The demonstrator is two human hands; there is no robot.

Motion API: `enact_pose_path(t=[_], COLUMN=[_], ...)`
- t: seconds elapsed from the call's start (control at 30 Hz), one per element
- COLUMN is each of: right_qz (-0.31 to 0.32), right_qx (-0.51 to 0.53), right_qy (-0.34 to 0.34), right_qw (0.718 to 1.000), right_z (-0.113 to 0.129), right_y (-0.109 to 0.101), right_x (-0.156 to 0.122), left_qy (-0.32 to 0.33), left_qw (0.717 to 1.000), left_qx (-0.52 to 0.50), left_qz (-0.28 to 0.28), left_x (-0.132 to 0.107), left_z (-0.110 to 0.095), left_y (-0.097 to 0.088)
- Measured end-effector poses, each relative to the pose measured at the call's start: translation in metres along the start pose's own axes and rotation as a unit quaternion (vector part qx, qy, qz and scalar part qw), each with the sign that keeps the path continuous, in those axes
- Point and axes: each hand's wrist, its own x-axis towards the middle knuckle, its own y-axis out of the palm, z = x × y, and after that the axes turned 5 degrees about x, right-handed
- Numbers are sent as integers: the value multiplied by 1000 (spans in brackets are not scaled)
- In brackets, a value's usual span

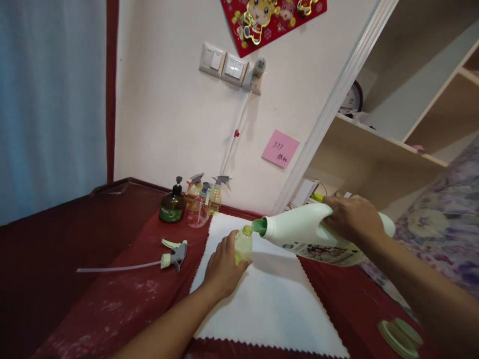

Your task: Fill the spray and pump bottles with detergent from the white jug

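One small yellow bottle (244, 246) and one large pale green jug (295, 225) come together, mouth near mouth, over a white cloth (271, 309).
The left hand (225, 267) is curled around the side of the small yellow bottle, which is upright; its base is partly hidden, so I cannot tell if it rests on the cloth. The right hand (354, 218) is closed around the handle of the jug, tilted almost flat, with its green spout just at the bottle's opening. To the left, on the red table cover (123, 294), lies a sprayer head (175, 257) with thin tube; behind it stands a dark pump bottle (172, 205). A round cap (400, 337) lies at lower right.
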Motion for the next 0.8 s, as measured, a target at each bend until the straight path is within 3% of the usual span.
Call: enact_pose_path(t=[0.8], right_qz=[-4], right_qx=[13], right_qy=[12], right_qw=[1000], right_z=[2], right_y=[0], right_x=[-2], left_qy=[-1], left_qw=[1000], left_qx=[-4], left_qz=[0], left_x=[-1], left_z=[-2], left_y=[-1])
